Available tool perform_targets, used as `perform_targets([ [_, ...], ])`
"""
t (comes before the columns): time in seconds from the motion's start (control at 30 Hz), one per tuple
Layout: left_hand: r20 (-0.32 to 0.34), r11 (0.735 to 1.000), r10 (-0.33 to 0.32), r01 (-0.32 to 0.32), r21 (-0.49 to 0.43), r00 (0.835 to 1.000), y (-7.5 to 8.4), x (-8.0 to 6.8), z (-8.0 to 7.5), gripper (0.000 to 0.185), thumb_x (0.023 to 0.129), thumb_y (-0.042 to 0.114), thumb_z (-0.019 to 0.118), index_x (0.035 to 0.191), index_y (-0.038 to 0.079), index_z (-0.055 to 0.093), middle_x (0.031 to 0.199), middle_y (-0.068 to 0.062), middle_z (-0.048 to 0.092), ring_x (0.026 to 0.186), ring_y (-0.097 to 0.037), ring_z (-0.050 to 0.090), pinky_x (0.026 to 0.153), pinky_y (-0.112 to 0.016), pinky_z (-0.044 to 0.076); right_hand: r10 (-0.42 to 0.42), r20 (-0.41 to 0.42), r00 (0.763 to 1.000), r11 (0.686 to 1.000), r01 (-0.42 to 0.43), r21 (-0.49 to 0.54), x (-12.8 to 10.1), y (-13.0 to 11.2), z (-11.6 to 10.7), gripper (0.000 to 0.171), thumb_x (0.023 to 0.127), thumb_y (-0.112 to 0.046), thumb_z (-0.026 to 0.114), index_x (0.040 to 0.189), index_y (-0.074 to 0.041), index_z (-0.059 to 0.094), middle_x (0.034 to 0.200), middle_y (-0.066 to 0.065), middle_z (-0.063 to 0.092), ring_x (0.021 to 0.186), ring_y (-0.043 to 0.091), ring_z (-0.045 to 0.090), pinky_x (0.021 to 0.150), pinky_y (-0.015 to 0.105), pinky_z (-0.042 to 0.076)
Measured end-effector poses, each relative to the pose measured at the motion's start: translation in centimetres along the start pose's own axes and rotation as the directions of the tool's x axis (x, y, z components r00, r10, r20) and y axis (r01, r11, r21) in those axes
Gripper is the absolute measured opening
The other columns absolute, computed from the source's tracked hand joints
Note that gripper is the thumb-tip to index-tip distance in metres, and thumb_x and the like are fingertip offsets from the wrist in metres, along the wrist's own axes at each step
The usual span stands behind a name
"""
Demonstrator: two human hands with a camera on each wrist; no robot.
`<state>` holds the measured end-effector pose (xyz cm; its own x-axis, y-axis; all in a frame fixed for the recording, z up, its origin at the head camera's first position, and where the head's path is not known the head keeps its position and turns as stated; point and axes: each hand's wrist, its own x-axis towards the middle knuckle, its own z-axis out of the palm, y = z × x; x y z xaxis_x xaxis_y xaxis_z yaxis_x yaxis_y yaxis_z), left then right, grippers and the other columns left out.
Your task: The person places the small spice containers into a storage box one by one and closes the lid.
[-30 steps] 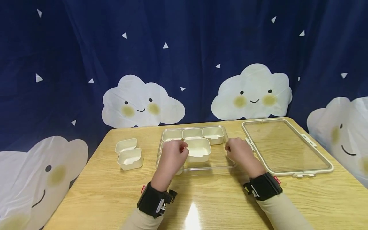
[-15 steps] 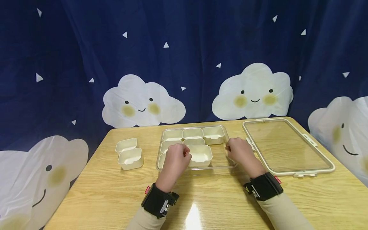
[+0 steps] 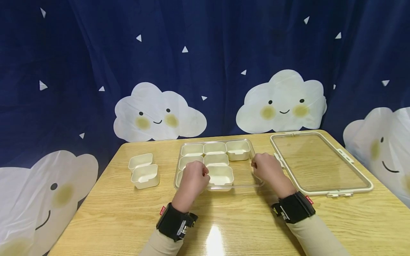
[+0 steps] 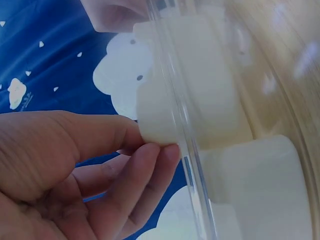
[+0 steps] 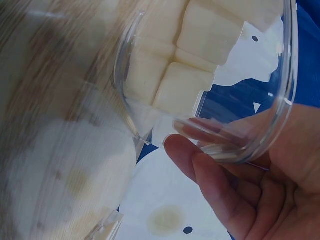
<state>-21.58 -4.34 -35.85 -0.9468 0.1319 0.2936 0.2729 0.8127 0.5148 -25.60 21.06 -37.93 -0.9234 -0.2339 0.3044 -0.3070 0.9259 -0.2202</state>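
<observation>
The left hand (image 3: 191,176) pinches a small white cup (image 3: 219,175) by its rim, thumb and fingers closed on it, lowering it into the clear tray's (image 3: 245,182) near row (beside the five already seated). The right hand (image 3: 266,168), fingers curled on the tray's right edge, seems to steady it. Two spare cups (image 3: 144,170) and the lid (image 3: 318,164) lie aside on the table (image 3: 243,220)

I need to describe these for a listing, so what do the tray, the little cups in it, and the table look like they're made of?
The tray looks like clear hard plastic: you can see the wood through its glossy walls. The small cups look like opaque cream plastic with a matte, moulded finish. The table shows light wood grain under a shiny coat that reflects a lamp; whether it is solid wood or laminate cannot be told.
</observation>
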Motion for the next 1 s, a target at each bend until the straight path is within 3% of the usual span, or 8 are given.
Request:
perform_targets([
  [0.3, -0.004, 0.999, -0.008, 0.008, 0.035, 1.000, -0.8, 0.2, 0.1, 0.020, 0.070, -0.009, 0.070, 0.066, 0.009, 0.063, 0.060, 0.002, 0.053, 0.058, -0.016, 0.050, 0.055, -0.029, 0.041, -0.006, -0.004, 1.000, 1.000, 0.006, 0.003, 0.0, 0.0, 0.1, 0.048, 0.076, 0.012, 0.053, 0.057, -0.021, 0.024, 0.061, -0.007, 0.014, 0.059, 0.013, 0.017, 0.052, 0.027, 0.016],
  [0.7, 0.051, 0.995, -0.082, 0.079, 0.060, 0.995, -1.3, 0.5, 0.3, 0.029, 0.068, -0.004, 0.079, 0.064, 0.012, 0.055, 0.067, -0.002, 0.053, 0.061, -0.021, 0.051, 0.055, -0.030, 0.040, -0.020, -0.020, 1.000, 1.000, 0.020, -0.009, 0.1, 0.0, 0.1, 0.046, 0.074, 0.012, 0.052, 0.056, -0.020, 0.025, 0.061, -0.007, 0.015, 0.058, 0.013, 0.019, 0.051, 0.027, 0.017],
  [0.87, 0.065, 0.991, -0.086, 0.079, 0.105, 0.994, -1.4, 0.6, 0.3, 0.026, 0.069, 0.001, 0.082, 0.070, 0.011, 0.058, 0.068, -0.002, 0.054, 0.061, -0.020, 0.050, 0.053, -0.031, 0.038, -0.012, -0.013, 1.000, 1.000, 0.012, -0.014, 0.0, 0.0, 0.1, 0.046, 0.076, 0.011, 0.054, 0.057, -0.020, 0.025, 0.061, -0.006, 0.016, 0.057, 0.013, 0.020, 0.051, 0.028, 0.018],
  [1.0, 0.127, 0.987, -0.087, 0.068, 0.146, 0.988, -1.4, 0.7, 0.2, 0.015, 0.074, 0.006, 0.082, 0.084, 0.011, 0.071, 0.080, -0.005, 0.065, 0.066, -0.019, 0.055, 0.055, -0.032, 0.042, -0.001, -0.003, 1.000, 1.000, 0.001, -0.011, -0.1, -0.1, 0.1, 0.047, 0.078, 0.010, 0.056, 0.057, -0.020, 0.026, 0.061, -0.006, 0.017, 0.057, 0.014, 0.022, 0.051, 0.028, 0.019],
])
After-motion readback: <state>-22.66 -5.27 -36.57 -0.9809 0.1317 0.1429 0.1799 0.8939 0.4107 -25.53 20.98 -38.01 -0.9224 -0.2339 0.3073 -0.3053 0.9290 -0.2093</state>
